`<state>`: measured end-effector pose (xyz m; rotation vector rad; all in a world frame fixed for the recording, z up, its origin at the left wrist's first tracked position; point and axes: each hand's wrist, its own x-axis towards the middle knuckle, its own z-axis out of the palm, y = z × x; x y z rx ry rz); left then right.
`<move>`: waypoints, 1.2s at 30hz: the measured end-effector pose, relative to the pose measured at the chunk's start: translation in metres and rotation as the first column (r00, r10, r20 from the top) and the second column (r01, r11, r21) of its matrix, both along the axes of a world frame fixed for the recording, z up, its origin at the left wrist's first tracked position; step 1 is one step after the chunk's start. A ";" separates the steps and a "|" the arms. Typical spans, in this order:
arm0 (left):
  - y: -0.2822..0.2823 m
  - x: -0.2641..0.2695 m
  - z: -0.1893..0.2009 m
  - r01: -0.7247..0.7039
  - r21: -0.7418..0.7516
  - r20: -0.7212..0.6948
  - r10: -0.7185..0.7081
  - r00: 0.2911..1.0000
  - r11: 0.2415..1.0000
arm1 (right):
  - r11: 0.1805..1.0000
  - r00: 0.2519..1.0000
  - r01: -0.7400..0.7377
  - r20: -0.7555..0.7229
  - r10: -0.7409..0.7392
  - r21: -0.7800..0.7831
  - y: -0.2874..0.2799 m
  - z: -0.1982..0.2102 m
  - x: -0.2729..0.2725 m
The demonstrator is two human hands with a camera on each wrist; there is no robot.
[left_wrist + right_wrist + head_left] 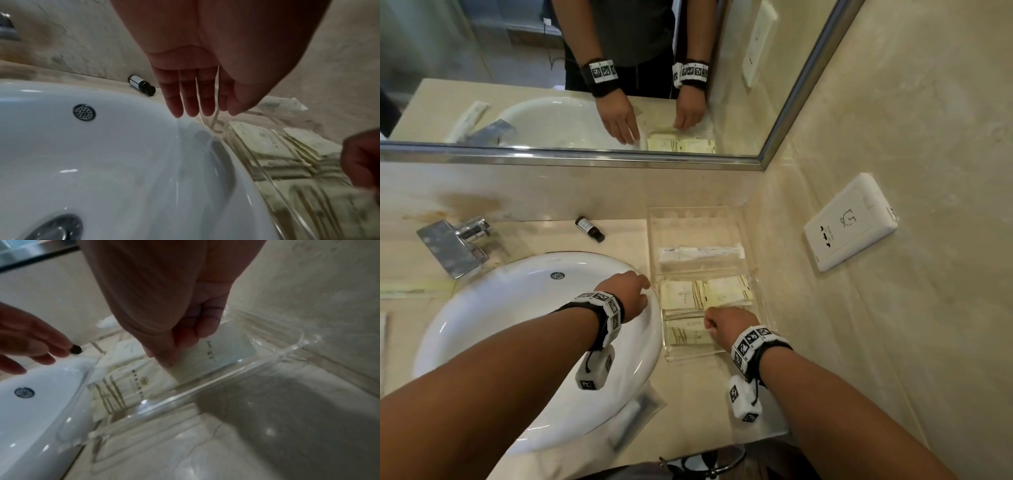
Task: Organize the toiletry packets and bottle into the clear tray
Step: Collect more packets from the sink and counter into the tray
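Note:
The clear tray [654,240] stands on the counter right of the sink. Its far compartment holds a long white packet [702,255]. Several cream packets [683,296] lie in the near compartment. My right hand [710,320] is low in that near compartment and pinches a white packet [226,350] between thumb and fingers [164,356]. With straight fingers and nothing in it, my left hand [643,284] hovers over the sink rim beside the tray. A small dark bottle [589,229] lies on its side on the counter by the back wall, left of the tray.
The white sink [482,325] fills the left, with a chrome faucet [457,245] behind it. A clear-wrapped packet [633,421] lies on the counter near the front edge. A wall socket [849,222] sits on the right wall. The mirror [585,68] runs above.

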<state>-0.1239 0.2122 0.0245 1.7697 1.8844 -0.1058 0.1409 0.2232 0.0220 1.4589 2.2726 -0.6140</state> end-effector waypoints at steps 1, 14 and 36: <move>0.003 -0.003 0.001 -0.006 0.008 0.000 0.006 1.000 1.000 | 1.000 1.000 -0.007 0.021 0.007 -0.022 0.000 -0.003 -0.002; 0.009 -0.019 -0.007 -0.026 -0.020 0.012 0.027 1.000 0.999 | 0.997 0.996 -0.002 0.093 0.010 -0.082 0.001 -0.028 -0.021; 0.011 -0.062 0.008 -0.101 0.048 0.008 0.100 0.995 0.994 | 1.000 0.965 0.029 -0.261 -0.028 0.000 0.019 0.010 -0.137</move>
